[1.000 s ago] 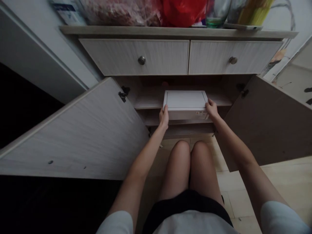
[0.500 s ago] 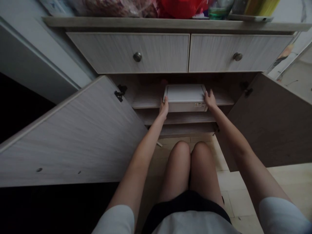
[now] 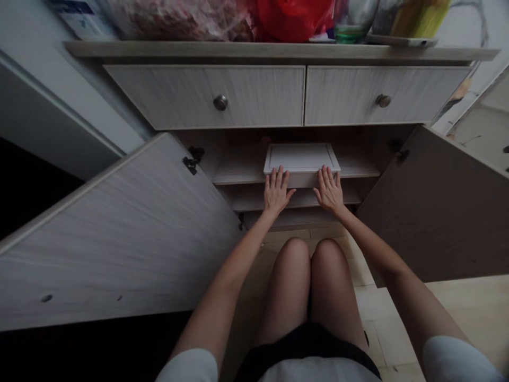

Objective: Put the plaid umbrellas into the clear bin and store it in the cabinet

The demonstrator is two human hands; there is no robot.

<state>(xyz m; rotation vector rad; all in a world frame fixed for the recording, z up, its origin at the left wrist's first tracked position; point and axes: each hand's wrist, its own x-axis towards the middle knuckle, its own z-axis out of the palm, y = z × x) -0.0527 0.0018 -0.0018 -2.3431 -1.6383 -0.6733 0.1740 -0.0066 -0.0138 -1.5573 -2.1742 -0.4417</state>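
A white lidded box (image 3: 302,156) sits on the upper shelf (image 3: 240,172) inside the cabinet, its front face towards me. Against the left part of that front lie the outstretched fingers of my left hand (image 3: 277,192), palm facing the box. My right hand (image 3: 329,190) rests flat in the same way on the right part, fingers spread. Neither hand is wrapped around the box. Behind the hands, much of the box's front face is hidden.
Both cabinet doors, left (image 3: 127,239) and right (image 3: 433,217), stand swung outward beside my arms. Two closed drawers with round knobs (image 3: 220,103) are above the shelf. On the cabinet top (image 3: 238,50) are a red item (image 3: 296,18), a clear bag (image 3: 178,18) and a glass (image 3: 353,21).
Both hands have moved from gripping the box's two sides to lying flat on its front. The view has tilted slightly, so the cabinet appears lower.
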